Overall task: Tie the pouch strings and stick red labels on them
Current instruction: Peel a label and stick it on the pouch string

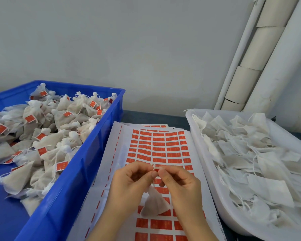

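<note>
The step in hand looks like knotting or labelling, though I cannot tell which. The left hand (130, 181) and right hand (179, 183) each pinch the pouch string (153, 182) at their fingertips. The filled pouch (155, 204) dangles below them, over the red label sheet (163, 148). Next, a label probably has to fold snugly round the string.

A: Where does the single view sit?
B: On the person's head, wide-angle, looking forward and down.
A: How near?
B: Close above the tabletop (146, 116), which runs off the lower edge; the wall (128, 49) fills the upper half.
</note>
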`<state>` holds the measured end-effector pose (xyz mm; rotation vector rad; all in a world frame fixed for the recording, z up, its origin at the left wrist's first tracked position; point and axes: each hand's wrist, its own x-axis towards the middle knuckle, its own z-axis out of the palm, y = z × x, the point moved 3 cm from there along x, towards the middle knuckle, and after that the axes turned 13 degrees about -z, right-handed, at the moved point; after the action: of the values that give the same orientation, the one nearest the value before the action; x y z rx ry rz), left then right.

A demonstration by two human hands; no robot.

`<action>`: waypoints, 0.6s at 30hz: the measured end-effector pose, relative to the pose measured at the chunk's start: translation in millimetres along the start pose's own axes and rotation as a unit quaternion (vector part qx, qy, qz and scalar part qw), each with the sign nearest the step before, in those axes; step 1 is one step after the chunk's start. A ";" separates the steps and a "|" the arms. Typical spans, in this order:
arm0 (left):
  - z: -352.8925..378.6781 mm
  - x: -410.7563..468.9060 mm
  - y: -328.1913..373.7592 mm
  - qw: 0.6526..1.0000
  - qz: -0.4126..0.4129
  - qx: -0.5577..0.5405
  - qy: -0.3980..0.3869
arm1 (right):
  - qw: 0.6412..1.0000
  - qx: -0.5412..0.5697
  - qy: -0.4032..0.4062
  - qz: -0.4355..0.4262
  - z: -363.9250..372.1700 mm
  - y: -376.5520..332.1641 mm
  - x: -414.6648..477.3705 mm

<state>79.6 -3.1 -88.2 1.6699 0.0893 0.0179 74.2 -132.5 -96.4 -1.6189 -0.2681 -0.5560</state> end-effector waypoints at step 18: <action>-84.5 17.8 93.4 0.875 0.184 -0.081 0.440 | 0.989 -0.051 -0.091 0.101 11.6 23.0 -5.0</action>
<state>96.3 72.8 12.5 1.3701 0.4415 1.0525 83.4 -123.5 -119.2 -1.7744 -0.2093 -0.2704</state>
